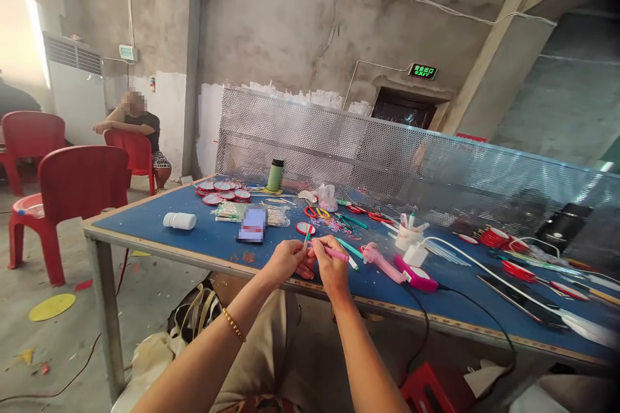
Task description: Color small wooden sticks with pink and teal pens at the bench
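Note:
My left hand (289, 259) is closed with its fingertips around a thin stick (308, 236) that shows green and red at its upper end. Just behind that stick is a small white disc with a red rim (303, 228); whether the two are joined I cannot tell. Beside it, my right hand (332, 271) grips a pink pen (337, 254), and its fingers meet the left ones near the table's front edge. A white pen with a green end (354, 265) shows next to the right hand, partly hidden.
On the blue table (159, 239) lie a white bottle (179, 221), a phone (252, 224), red-rimmed discs (223, 188), scissors (317, 212), a pink glue gun (382, 262) and a cup of pens (407, 235). A green flask (276, 175) stands behind. Cables cross the right side. A person sits far left.

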`<act>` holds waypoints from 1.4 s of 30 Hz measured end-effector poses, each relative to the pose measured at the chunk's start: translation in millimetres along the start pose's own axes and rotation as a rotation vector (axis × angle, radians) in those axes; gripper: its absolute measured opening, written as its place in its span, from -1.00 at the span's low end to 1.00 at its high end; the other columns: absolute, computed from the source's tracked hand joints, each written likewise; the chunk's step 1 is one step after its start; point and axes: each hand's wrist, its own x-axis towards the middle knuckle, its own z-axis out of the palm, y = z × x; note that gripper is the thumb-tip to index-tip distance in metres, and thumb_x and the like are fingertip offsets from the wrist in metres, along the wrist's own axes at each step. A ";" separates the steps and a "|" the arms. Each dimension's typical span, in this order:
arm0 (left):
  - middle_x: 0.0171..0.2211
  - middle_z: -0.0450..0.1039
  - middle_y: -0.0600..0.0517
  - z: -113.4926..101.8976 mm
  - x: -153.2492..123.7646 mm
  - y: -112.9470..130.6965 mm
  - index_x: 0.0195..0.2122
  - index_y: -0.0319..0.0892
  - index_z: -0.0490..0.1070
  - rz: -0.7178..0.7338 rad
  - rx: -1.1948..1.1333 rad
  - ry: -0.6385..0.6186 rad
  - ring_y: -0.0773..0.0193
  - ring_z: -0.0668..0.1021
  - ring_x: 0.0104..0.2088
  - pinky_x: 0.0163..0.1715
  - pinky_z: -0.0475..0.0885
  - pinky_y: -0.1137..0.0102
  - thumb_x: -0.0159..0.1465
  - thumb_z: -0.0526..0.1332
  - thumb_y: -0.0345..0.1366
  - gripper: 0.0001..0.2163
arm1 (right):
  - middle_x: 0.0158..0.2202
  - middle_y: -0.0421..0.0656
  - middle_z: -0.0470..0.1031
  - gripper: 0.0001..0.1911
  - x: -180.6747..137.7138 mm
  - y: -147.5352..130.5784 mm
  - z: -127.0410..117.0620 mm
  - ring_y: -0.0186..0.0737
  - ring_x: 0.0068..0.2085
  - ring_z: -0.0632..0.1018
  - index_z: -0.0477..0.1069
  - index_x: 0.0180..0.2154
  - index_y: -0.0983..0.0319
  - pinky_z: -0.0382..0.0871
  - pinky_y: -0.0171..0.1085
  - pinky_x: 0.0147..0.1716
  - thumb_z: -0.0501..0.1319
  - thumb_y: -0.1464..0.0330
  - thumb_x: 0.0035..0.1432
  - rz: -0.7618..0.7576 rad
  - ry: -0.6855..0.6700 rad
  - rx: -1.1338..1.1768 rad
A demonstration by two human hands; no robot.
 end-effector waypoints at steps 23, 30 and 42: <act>-0.61 0.48 0.05 1.2 0.9 -1.8 -0.49 -0.17 0.27 0.011 0.070 0.033 0.23 0.61 -0.57 -0.54 0.51 0.42 0.20 0.25 -0.14 -0.75 | -0.57 -0.25 0.51 -0.78 0.0 2.1 1.5 -0.27 -0.61 0.50 0.38 -0.45 0.16 0.40 -0.31 -0.58 0.26 0.20 0.16 0.022 -0.006 0.006; -0.60 0.49 0.03 1.1 1.7 -2.5 -0.47 -0.17 0.29 0.015 0.059 0.024 0.21 0.61 -0.58 -0.52 0.53 0.37 0.21 0.24 -0.07 -0.71 | -0.57 -0.26 0.51 -0.78 0.4 0.0 0.4 -0.26 -0.61 0.50 0.37 -0.46 0.14 0.41 -0.29 -0.56 0.25 0.19 0.16 0.020 0.009 -0.016; -0.61 0.47 0.05 0.4 2.4 -5.2 -0.48 -0.16 0.26 0.016 0.066 0.026 0.21 0.61 -0.57 -0.52 0.52 0.38 0.19 0.25 -0.09 -0.72 | -0.58 -0.26 0.50 -0.77 0.0 0.1 1.0 -0.28 -0.62 0.50 0.37 -0.46 0.16 0.40 -0.31 -0.57 0.25 0.18 0.16 0.017 0.000 -0.018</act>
